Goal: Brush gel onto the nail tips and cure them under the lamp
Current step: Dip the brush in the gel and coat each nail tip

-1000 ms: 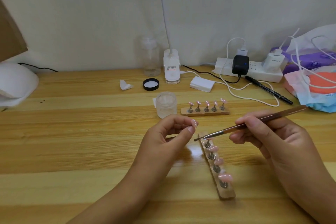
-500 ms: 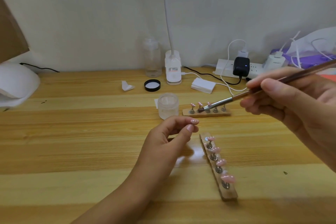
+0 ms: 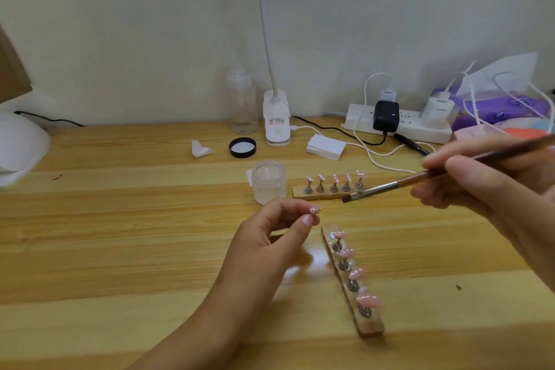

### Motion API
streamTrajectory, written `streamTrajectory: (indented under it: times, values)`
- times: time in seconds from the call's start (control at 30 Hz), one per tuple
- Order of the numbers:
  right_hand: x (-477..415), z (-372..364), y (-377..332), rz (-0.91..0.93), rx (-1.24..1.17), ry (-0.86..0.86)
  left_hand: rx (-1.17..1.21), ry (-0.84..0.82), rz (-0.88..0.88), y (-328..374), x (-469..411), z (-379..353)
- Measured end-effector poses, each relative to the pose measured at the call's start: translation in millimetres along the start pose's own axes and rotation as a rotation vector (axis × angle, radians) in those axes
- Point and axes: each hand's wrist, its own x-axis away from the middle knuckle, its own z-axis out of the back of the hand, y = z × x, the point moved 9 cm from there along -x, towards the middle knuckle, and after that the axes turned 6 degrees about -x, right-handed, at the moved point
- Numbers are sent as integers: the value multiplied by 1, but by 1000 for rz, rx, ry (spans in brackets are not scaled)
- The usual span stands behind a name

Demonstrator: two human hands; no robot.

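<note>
My left hand [image 3: 270,237] pinches a small pink nail tip [image 3: 315,209] between thumb and forefinger, above the desk's middle. My right hand [image 3: 492,186] grips a brown-handled brush [image 3: 390,185], its dark bristles pointing left just in front of the far wooden strip [image 3: 324,195] of several pink tips on metal stands. A nearer wooden strip [image 3: 354,288] holds several more pink tips, with one stand at its far end bare. The clear open gel jar [image 3: 268,185] stands left of the far strip. The white curing lamp [image 3: 18,150] sits at the far left edge.
The black jar lid [image 3: 242,147], a folded paper scrap [image 3: 200,149], a clear bottle [image 3: 242,102], a white clip lamp base [image 3: 277,123] and a white pad stack [image 3: 326,146] line the back. A power strip [image 3: 399,126] with chargers, cables and a black pen lies back right.
My right hand lifted the brush away from the pinched tip, up and to the right, then lowered it a little in front of the far strip. My left hand stayed in place.
</note>
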Motion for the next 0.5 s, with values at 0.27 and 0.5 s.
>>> streamTrajectory:
  times: [0.27, 0.5]
  values:
    - [-3, -4, 7, 123, -130, 105, 21, 7, -28, 4, -1, 2]
    - [7, 6, 22, 127, -128, 209, 9, -6, -53, 10, -1, 0]
